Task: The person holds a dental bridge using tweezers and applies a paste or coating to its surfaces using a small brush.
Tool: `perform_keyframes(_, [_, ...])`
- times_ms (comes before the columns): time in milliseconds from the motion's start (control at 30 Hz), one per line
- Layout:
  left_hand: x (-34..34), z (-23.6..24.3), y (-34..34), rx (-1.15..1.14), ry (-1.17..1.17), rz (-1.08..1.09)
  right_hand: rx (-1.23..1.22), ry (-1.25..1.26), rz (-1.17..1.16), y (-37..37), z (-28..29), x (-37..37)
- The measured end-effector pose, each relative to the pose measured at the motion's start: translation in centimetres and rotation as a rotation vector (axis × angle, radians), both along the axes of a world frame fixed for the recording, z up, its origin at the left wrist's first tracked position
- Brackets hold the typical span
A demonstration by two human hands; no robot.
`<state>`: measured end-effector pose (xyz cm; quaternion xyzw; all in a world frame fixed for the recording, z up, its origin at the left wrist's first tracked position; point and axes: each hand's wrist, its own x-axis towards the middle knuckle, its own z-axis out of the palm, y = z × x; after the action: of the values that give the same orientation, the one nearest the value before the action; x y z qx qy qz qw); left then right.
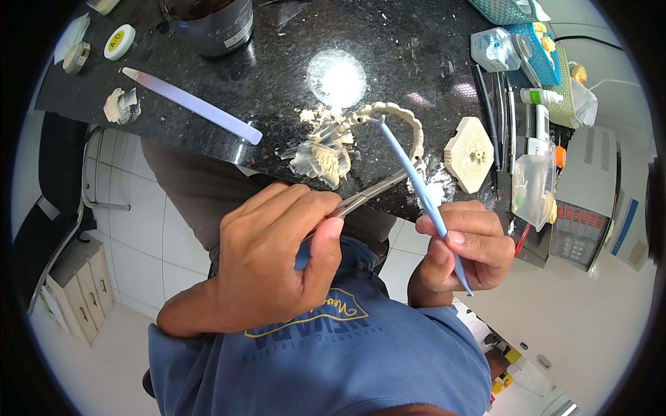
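My left hand (277, 249) is closed around metal forceps (368, 196), which point up and right. Their tips meet the near right end of a cream, horseshoe-shaped dental arch (416, 132), held over the black worktop. In my right hand (472, 249), pinched between thumb and fingers, is a slim light-blue dental modelling tool (416, 177). The tool's far tip is at the arch's other end, by its teeth; whether it touches I cannot tell. Below that end lies a smear of cream paste (326, 159) on a clear film. White powder (436, 184) is scattered beside the forceps tips.
A cream honeycomb tray (470, 154) lies to the right, near several thin tools (503, 125). Further right are a clear plastic cup (533, 187) and baskets (538, 52). On the left are a lilac spatula (198, 107), a dark container (214, 28) and a round lid (119, 42).
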<state>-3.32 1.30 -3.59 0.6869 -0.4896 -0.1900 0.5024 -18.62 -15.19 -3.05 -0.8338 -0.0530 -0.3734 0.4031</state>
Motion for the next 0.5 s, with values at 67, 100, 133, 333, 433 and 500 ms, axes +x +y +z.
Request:
perform_keyframes(67, [-0.01,0.09,-0.03,-0.001,0.000,0.003,0.002,0.011,-0.005,0.03,0.16,0.04])
perform_keyframes(100, [-0.02,0.12,-0.04,-0.001,0.000,0.005,0.002,0.022,-0.011,0.07,0.19,0.03])
perform_keyframes(133, [-0.04,0.14,-0.07,-0.002,0.001,0.006,0.002,0.022,-0.011,0.21,0.20,0.06])
perform_keyframes(333, [0.00,0.12,-0.17,-0.020,-0.003,0.003,0.010,0.002,-0.073,0.43,0.11,0.17])
perform_keyframes(433, [-0.03,0.20,-0.21,-0.014,-0.003,0.005,0.010,-0.001,-0.090,0.58,0.10,0.22])
perform_keyframes(500, [-0.01,0.20,-0.20,-0.015,-0.001,0.006,0.016,0.003,-0.108,0.66,0.18,0.24])
